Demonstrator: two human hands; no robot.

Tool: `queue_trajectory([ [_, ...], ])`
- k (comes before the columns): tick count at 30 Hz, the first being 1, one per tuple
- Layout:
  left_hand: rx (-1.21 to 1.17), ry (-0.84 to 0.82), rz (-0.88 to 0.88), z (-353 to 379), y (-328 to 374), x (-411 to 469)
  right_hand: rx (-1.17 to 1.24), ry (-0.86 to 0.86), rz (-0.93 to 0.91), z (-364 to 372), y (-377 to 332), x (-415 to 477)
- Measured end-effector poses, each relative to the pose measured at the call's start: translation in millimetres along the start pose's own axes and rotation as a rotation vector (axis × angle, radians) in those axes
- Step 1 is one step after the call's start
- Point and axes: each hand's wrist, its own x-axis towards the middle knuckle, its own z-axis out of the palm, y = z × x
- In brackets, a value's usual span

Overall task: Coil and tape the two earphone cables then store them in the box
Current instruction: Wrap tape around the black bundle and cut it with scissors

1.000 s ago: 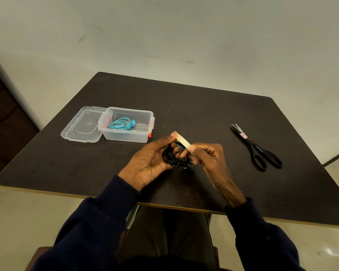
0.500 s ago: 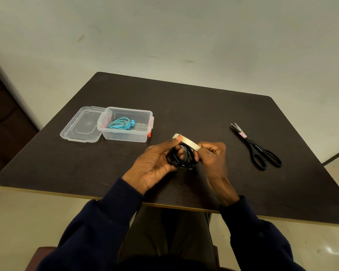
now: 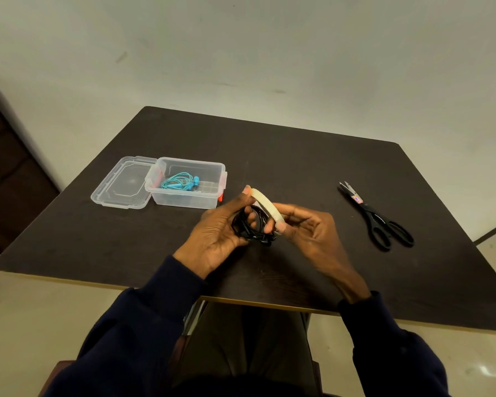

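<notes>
Both forearms, in dark sleeves, reach forward over the near edge of the table (image 3: 298, 167), and the hands meet just above its middle. The left hand (image 3: 218, 233) is turned palm inward with its fingers curled round the coiled black earphone cable (image 3: 251, 229), cradling the bundle against the palm, while one raised fingertip touches the far end of the tape strip (image 3: 265, 203). The right hand (image 3: 309, 230) faces it, palm toward the left, and pinches the near end of the tape strip between thumb and fingertip; its other fingers are loosely bent. The pale strip arches over the top of the black coil, spanning from one hand to the other. Whether it already sticks to the cable cannot be told. The coil sits between the two hands, held slightly above the table. To the left and further back stands the clear box (image 3: 184, 200), open, with the blue earphone cable (image 3: 181, 183) lying coiled inside it; its lid (image 3: 123, 183) lies flat just beside it on the left. Black scissors (image 3: 378, 222) lie well apart to the right.
</notes>
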Motion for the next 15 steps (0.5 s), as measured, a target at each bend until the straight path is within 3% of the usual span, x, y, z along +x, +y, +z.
queue_trajectory([
  [4, 0.313, 0.104, 0.338, -7.0, -19.9, -3.6, -0.128, 0.054, -0.005, -0.9, 1.5, 0.4],
  [9, 0.700, 0.070, 0.860, -11.1, -35.9, -2.8, -0.207, 0.099, -0.063, 4.6, -2.5, 1.1],
  [15, 0.861, 0.120, 1.070, -12.8, -38.5, 3.2, -0.265, 0.120, -0.117, 4.5, -2.4, 5.6],
])
